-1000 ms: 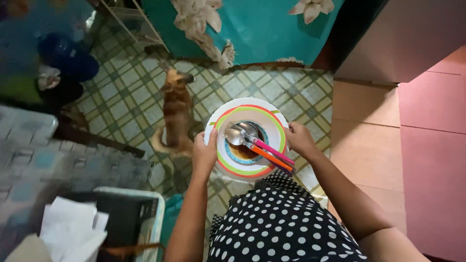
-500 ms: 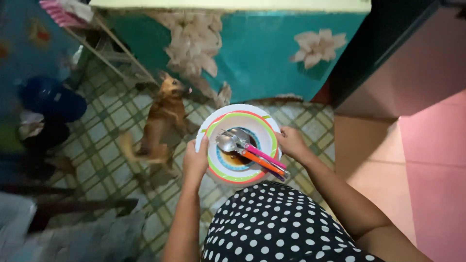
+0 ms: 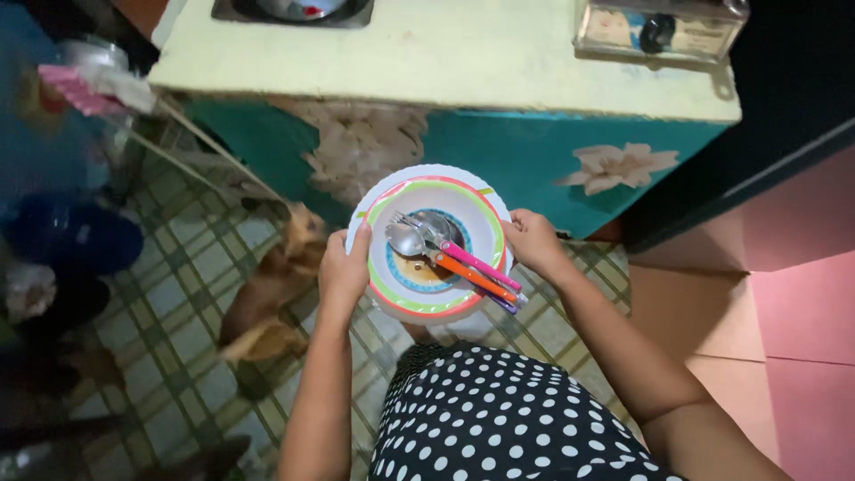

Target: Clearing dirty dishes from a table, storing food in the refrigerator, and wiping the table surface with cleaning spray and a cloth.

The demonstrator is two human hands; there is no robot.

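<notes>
I hold a white plate (image 3: 481, 214) with green, orange and blue rings level in front of my polka-dot dress. My left hand (image 3: 343, 272) grips its left rim and my right hand (image 3: 532, 242) grips its right rim. On the plate lie a spoon and fork (image 3: 419, 236) with pink and orange handles (image 3: 476, 272) pointing toward my right hand, over a brown residue in the middle.
A pale yellow counter (image 3: 463, 62) with a teal flowered front stands just ahead, a stove ring and a small appliance (image 3: 659, 27) on top. A brown dog (image 3: 267, 298) stands on the tiled floor at my left. Pink walls rise at the right.
I have moved forward with the plate: the counter top has come into view. The dog has shifted left and now is lower, beside my left arm. Both hands keep their grip.
</notes>
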